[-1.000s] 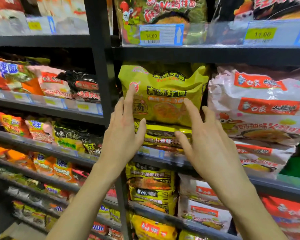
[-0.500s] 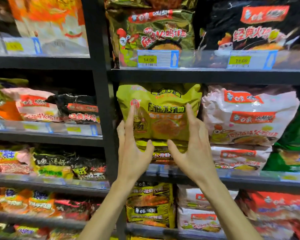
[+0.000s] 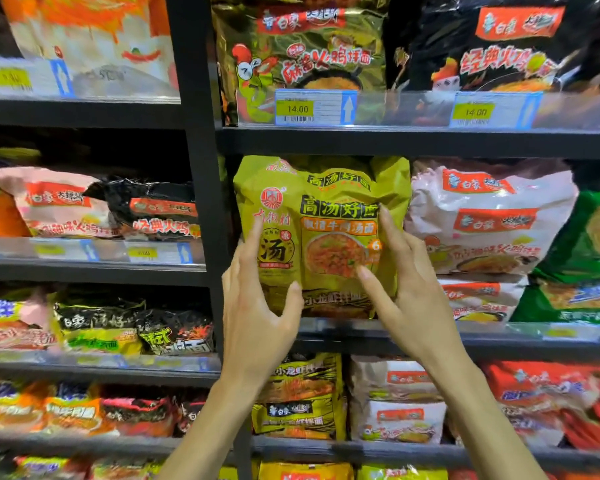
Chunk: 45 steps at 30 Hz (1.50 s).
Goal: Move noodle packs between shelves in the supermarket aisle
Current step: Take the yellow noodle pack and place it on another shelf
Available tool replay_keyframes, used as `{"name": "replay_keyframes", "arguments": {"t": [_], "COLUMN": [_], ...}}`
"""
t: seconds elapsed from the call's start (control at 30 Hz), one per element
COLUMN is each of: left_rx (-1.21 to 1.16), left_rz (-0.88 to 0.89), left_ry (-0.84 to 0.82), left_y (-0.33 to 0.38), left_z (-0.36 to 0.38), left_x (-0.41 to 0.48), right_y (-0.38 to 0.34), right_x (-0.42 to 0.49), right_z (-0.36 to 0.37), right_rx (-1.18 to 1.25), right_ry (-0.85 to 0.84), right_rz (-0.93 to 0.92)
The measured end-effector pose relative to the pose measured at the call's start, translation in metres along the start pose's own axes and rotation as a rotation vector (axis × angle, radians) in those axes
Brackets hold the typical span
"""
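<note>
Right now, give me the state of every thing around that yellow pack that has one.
left grip, fingers straight, touching the yellow pack at its left edge, thumb on its front.
right grip, fingers straight, touching its right side.
yellow pack, upright on the shelf, atop the dark pack.
dark pack, lying flat.
pink pack, upright, right of the yellow pack.

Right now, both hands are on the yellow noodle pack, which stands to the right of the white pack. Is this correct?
Not quite. The head view shows the left hand and right hand on the yellow noodle pack, but it stands to the left of the white pack.
</note>
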State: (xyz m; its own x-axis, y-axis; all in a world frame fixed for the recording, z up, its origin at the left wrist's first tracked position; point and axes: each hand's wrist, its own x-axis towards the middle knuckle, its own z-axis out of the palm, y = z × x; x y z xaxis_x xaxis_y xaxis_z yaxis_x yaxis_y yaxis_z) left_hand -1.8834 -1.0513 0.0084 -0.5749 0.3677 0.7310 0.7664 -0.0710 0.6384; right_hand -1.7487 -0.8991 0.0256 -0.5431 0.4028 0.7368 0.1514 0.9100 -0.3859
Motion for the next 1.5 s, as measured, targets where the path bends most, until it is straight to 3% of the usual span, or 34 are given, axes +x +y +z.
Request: {"name": "replay_keyframes", "arguments": {"t": [0.17,0.33,0.5,0.9,1.33,1.5], "left_rx": [-0.042,-0.103,-0.09,-0.2,-0.136,-0.21], "left_rz": [-0.011,-0.014,-0.009,-0.037,-0.015,-0.082], "left_ry": [-0.032,-0.036,-0.023,-0.093,-0.087,-0.1], "left_y": [-0.004,0.001,0.011,-0.005,0.029,0.031], "left_z": [-0.001,-0.006,-0.005,-0.01,-0.025,-0.04], "left_x": [0.011,0.023,0.0,0.018,-0.021,-0.042], "right_y": [-0.003,-0.003,0.015,0.013,-0.002,-0.019], "right_x": [-0.001,0.007,0.013,0.013,-0.009,-0.03], "right_z": [-0.003,-0.003,-0.009,-0.01,-0.037,-0.051], "right_rx": [-0.064,0.235,0.355,0.301,0.354,0.304], "right_ry": [-0.065,-0.093,-0.108,-0.166,-0.183,-0.238], "right_rz": [0.036,0.102,0.116,0.048,0.025,0.017]}}
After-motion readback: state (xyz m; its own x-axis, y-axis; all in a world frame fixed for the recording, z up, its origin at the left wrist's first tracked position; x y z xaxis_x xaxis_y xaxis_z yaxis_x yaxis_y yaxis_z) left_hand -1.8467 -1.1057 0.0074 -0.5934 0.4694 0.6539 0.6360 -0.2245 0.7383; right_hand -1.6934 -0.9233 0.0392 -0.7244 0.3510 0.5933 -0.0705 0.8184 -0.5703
